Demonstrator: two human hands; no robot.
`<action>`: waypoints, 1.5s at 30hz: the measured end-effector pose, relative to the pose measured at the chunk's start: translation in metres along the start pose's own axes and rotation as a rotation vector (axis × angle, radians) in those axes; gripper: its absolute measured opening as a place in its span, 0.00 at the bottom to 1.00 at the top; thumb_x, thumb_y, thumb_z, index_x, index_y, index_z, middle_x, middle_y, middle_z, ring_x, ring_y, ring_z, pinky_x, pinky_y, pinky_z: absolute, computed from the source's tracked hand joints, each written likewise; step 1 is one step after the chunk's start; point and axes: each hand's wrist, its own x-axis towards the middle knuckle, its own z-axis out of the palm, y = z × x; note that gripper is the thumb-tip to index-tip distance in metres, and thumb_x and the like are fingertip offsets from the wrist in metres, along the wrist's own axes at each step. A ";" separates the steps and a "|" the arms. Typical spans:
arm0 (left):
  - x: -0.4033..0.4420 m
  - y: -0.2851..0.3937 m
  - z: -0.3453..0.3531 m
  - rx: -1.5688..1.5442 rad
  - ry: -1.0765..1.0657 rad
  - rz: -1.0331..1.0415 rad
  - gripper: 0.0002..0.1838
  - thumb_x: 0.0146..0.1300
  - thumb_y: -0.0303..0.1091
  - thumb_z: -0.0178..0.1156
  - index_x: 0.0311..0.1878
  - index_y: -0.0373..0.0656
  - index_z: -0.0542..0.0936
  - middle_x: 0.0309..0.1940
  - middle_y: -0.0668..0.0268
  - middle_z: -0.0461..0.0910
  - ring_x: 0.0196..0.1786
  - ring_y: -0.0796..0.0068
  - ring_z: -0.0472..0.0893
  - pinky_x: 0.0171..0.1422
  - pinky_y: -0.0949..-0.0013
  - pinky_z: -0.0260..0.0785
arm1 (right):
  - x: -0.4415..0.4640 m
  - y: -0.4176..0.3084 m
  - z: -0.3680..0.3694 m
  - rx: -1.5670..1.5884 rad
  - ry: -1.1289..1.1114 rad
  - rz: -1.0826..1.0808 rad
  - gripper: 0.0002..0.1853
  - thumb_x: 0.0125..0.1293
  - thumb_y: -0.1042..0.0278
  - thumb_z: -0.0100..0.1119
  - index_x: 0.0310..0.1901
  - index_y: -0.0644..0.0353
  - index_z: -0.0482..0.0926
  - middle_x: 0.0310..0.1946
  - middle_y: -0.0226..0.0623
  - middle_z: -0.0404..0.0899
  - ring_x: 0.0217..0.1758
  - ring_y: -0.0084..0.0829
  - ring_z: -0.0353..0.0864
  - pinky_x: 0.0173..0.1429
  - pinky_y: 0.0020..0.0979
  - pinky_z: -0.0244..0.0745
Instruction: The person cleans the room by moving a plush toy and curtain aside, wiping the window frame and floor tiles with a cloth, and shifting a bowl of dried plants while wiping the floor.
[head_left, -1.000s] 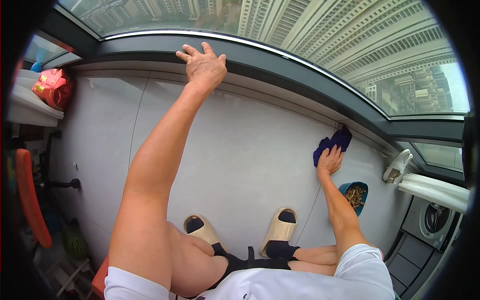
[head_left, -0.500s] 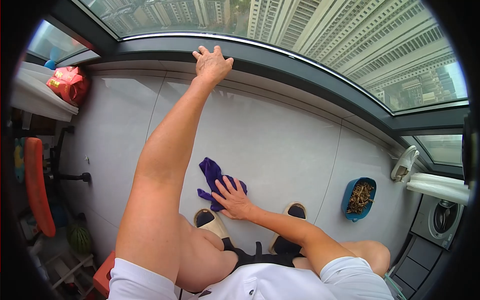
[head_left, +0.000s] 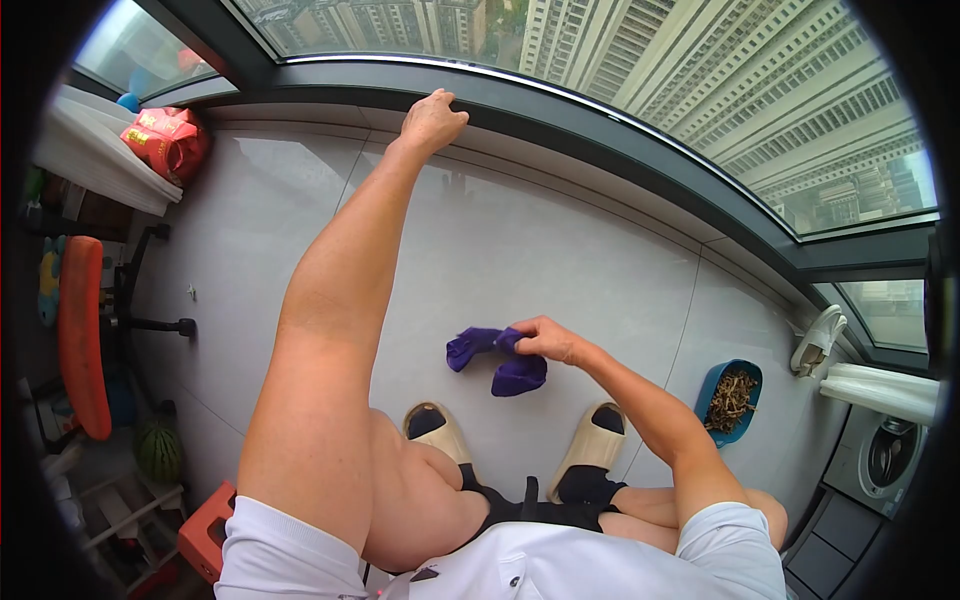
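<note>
Deep purple cloth [head_left: 520,376] hangs crumpled from the right hand [head_left: 550,340], near the centre of the frame, pinched between the thumb and fingers. It is soft and plain, bunched into two lobes: one reaches out to the left, and the other, rounder and fuller, droops below the fingers. Pale grey floor tiles [head_left: 560,250] lie beneath it; whether the cloth touches them, I cannot tell.

At the upper centre, the left hand [head_left: 433,122] rests at the dark grey window frame [head_left: 600,118], its fingers bent; I cannot tell whether they grip it.

Yellow characters mark the shiny red bag [head_left: 165,145] at the upper left, too small to read. A small dark mark shows on the white shirt [head_left: 560,565] at the bottom, but it is not legible either.

On the floor at the right, a blue plastic tub [head_left: 711,388] holds a heap of thin, brown, dry-looking pieces [head_left: 732,402]. Just below the cloth are two beige slippers [head_left: 592,452], worn over dark socks [head_left: 590,486]. A green striped watermelon [head_left: 158,448] sits at the lower left.
</note>
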 end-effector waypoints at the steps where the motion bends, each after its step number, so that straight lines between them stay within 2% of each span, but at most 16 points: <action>1: 0.001 0.003 0.000 0.000 0.009 0.006 0.33 0.66 0.48 0.59 0.70 0.39 0.74 0.75 0.53 0.67 0.77 0.52 0.66 0.81 0.58 0.59 | 0.003 0.004 -0.021 0.031 0.043 0.008 0.22 0.55 0.71 0.57 0.53 0.65 0.84 0.44 0.36 0.86 0.42 0.25 0.81 0.52 0.28 0.76; 3: 0.002 0.006 -0.003 0.017 -0.015 0.017 0.34 0.65 0.47 0.60 0.71 0.40 0.73 0.76 0.52 0.66 0.77 0.52 0.66 0.81 0.58 0.58 | 0.010 0.024 -0.056 -0.318 0.627 -0.163 0.24 0.55 0.71 0.57 0.56 0.59 0.84 0.46 0.45 0.88 0.48 0.44 0.86 0.58 0.37 0.79; 5: 0.000 0.006 -0.003 0.048 -0.025 0.031 0.34 0.65 0.46 0.59 0.72 0.40 0.73 0.77 0.54 0.65 0.76 0.52 0.67 0.80 0.58 0.60 | 0.003 0.035 -0.095 -0.707 1.010 -0.129 0.26 0.58 0.71 0.57 0.61 0.56 0.81 0.49 0.43 0.86 0.54 0.47 0.83 0.60 0.41 0.78; 8: -0.004 0.000 0.000 0.096 -0.020 0.053 0.33 0.64 0.44 0.58 0.71 0.40 0.73 0.76 0.56 0.65 0.74 0.53 0.70 0.77 0.56 0.65 | -0.013 0.017 -0.092 -0.811 1.137 -0.312 0.26 0.61 0.67 0.60 0.64 0.53 0.79 0.57 0.47 0.81 0.60 0.50 0.78 0.62 0.43 0.77; 10: -0.004 0.001 0.000 0.100 -0.018 0.072 0.32 0.65 0.45 0.58 0.70 0.39 0.74 0.74 0.55 0.67 0.72 0.53 0.72 0.75 0.55 0.68 | -0.018 0.008 -0.057 -0.979 0.935 -0.447 0.29 0.63 0.60 0.62 0.67 0.53 0.76 0.65 0.56 0.73 0.65 0.56 0.74 0.67 0.47 0.73; 12: -0.007 0.009 -0.006 0.121 -0.087 0.059 0.35 0.64 0.46 0.61 0.72 0.38 0.72 0.78 0.51 0.60 0.75 0.50 0.69 0.78 0.56 0.64 | -0.018 0.020 -0.010 -1.086 0.661 -0.530 0.32 0.63 0.53 0.64 0.69 0.51 0.74 0.71 0.64 0.63 0.71 0.67 0.64 0.72 0.58 0.65; 14: -0.007 0.015 -0.008 0.143 -0.130 0.053 0.37 0.63 0.47 0.63 0.73 0.36 0.71 0.80 0.48 0.57 0.76 0.48 0.67 0.79 0.56 0.62 | -0.016 0.044 0.030 -1.162 0.486 -0.465 0.36 0.62 0.44 0.66 0.71 0.46 0.73 0.78 0.62 0.49 0.80 0.75 0.41 0.74 0.75 0.49; 19: -0.009 0.019 -0.006 0.164 -0.148 0.026 0.40 0.63 0.48 0.64 0.73 0.34 0.69 0.80 0.47 0.56 0.76 0.47 0.67 0.78 0.55 0.63 | 0.031 0.015 0.093 -1.111 0.499 -0.457 0.36 0.61 0.42 0.67 0.69 0.45 0.74 0.78 0.60 0.50 0.81 0.73 0.39 0.75 0.75 0.46; 21: -0.009 0.016 0.000 0.174 -0.116 0.030 0.40 0.63 0.48 0.64 0.74 0.34 0.68 0.80 0.46 0.55 0.76 0.47 0.67 0.79 0.55 0.62 | 0.030 0.009 0.109 -1.113 0.400 -0.567 0.22 0.63 0.49 0.68 0.54 0.52 0.80 0.75 0.57 0.57 0.80 0.72 0.44 0.74 0.75 0.49; 23: -0.005 0.014 0.005 0.182 -0.080 0.056 0.39 0.63 0.46 0.63 0.73 0.34 0.68 0.81 0.47 0.54 0.76 0.47 0.67 0.78 0.55 0.64 | 0.025 0.036 0.118 -1.110 0.311 -0.690 0.17 0.60 0.55 0.69 0.47 0.52 0.80 0.74 0.53 0.61 0.80 0.70 0.48 0.73 0.74 0.52; 30: -0.008 -0.003 -0.003 0.088 -0.064 0.056 0.36 0.63 0.43 0.62 0.75 0.45 0.69 0.82 0.58 0.54 0.77 0.53 0.66 0.80 0.57 0.62 | -0.040 0.094 0.100 -1.181 -0.094 -0.873 0.11 0.55 0.61 0.67 0.36 0.51 0.74 0.72 0.40 0.67 0.83 0.56 0.51 0.75 0.73 0.52; 32: -0.003 -0.009 -0.001 0.070 -0.059 0.057 0.37 0.63 0.46 0.63 0.75 0.47 0.70 0.82 0.59 0.55 0.77 0.53 0.66 0.80 0.58 0.61 | -0.037 0.080 0.069 -1.201 0.039 -0.823 0.12 0.55 0.60 0.68 0.37 0.51 0.75 0.72 0.38 0.68 0.82 0.56 0.53 0.74 0.72 0.53; 37: -0.010 -0.007 -0.001 0.072 -0.068 0.053 0.36 0.64 0.44 0.61 0.76 0.48 0.69 0.83 0.62 0.53 0.78 0.56 0.65 0.80 0.57 0.62 | -0.031 0.058 -0.050 -1.306 0.736 -0.477 0.14 0.58 0.60 0.68 0.45 0.47 0.79 0.72 0.39 0.67 0.78 0.59 0.56 0.73 0.71 0.55; 39: -0.009 -0.013 0.001 0.081 -0.078 0.076 0.37 0.62 0.42 0.62 0.76 0.46 0.69 0.83 0.61 0.53 0.77 0.55 0.66 0.79 0.57 0.63 | -0.043 0.067 -0.106 -1.301 0.994 -0.256 0.16 0.63 0.59 0.63 0.52 0.47 0.79 0.73 0.41 0.66 0.77 0.60 0.56 0.74 0.71 0.54; 41: -0.014 -0.015 -0.005 0.052 -0.043 0.056 0.38 0.62 0.41 0.62 0.77 0.46 0.66 0.82 0.60 0.53 0.77 0.54 0.66 0.79 0.57 0.63 | -0.065 0.088 -0.149 -1.150 1.282 0.118 0.21 0.68 0.57 0.57 0.62 0.47 0.78 0.74 0.42 0.65 0.77 0.61 0.55 0.77 0.65 0.52; 45: -0.011 -0.035 -0.009 -0.020 0.042 -0.002 0.39 0.63 0.39 0.61 0.78 0.46 0.63 0.82 0.64 0.54 0.76 0.54 0.67 0.78 0.58 0.63 | -0.105 0.140 -0.192 -0.773 1.662 0.576 0.24 0.73 0.52 0.50 0.68 0.42 0.75 0.76 0.41 0.63 0.78 0.60 0.56 0.78 0.59 0.54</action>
